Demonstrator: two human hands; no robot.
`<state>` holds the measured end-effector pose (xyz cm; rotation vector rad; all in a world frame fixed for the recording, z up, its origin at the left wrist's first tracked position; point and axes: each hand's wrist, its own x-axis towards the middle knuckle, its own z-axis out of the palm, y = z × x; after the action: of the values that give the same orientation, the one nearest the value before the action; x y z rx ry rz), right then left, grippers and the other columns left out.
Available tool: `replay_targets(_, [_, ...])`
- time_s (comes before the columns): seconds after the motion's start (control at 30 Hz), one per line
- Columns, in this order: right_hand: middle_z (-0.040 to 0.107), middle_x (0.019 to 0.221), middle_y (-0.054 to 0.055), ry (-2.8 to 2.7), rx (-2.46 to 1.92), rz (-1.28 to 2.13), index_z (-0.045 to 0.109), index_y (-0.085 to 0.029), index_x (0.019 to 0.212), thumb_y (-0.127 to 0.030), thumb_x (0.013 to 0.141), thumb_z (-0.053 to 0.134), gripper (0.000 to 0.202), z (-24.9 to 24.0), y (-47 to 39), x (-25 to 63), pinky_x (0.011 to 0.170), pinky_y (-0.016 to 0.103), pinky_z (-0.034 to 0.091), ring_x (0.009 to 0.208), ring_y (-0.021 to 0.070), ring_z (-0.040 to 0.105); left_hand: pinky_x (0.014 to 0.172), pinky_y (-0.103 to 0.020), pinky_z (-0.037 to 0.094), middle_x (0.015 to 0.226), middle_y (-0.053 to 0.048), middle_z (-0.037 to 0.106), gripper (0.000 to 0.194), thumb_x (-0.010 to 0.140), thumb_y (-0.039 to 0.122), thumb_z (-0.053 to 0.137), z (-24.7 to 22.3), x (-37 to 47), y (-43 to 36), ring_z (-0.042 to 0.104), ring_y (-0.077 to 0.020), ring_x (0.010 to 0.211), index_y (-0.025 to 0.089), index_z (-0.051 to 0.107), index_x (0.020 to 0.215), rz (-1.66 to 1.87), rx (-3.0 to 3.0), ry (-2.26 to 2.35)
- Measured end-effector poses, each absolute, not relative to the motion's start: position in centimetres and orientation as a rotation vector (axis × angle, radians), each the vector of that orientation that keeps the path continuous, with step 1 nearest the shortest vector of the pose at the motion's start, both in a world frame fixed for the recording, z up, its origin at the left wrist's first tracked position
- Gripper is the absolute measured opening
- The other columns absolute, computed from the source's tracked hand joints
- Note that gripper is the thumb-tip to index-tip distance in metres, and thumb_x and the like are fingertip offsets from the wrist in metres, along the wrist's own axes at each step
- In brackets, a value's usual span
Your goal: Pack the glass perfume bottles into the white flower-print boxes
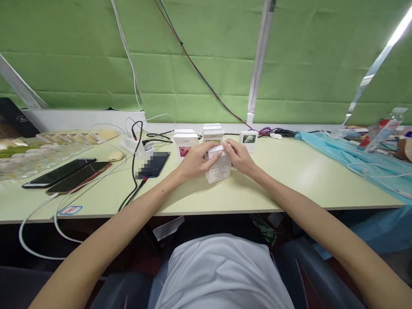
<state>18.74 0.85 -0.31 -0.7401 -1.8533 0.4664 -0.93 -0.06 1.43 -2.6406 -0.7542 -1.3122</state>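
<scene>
Both my hands grip a small white carton (219, 168) that stands upright on the pale table, tilted slightly, with fine print on the side facing me. My left hand (198, 159) wraps its left side, thumb across the top front edge. At the upper right corner, my right hand (238, 155) has its fingers closed on the carton's top. Just behind are a white box with a pink flower picture (186, 140), another white box (212, 129), and a white box with a white flower picture (248, 140) to the right.
Phones (69, 171) lie to the left, and another phone (158, 165) sits nearer my left hand. A power strip (137, 146) with cables stands behind it. On the right, blue sheeting (347, 159) carries a plastic bottle (388, 128). Clear containers (35, 161) line the far left.
</scene>
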Motion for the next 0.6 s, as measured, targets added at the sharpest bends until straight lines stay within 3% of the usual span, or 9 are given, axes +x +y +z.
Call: replay_targets(0.6, [0.045, 0.068, 0.000, -1.858, -0.747, 0.509, 0.048, -0.024, 0.081, -0.068, 0.099, 0.042, 0.048, -0.45, 1.06, 18.85, 0.053, 0.029, 0.036, 0.064, 0.0167, 0.046, 0.070, -0.027, 0.050, 0.098, -0.007, 0.075, 0.027, 0.100, 0.038, 0.054, 1.35, -0.99, 0.12, 0.067, -0.0164, 0.081, 0.017, 0.067, 0.111, -1.303, -2.664, -0.765])
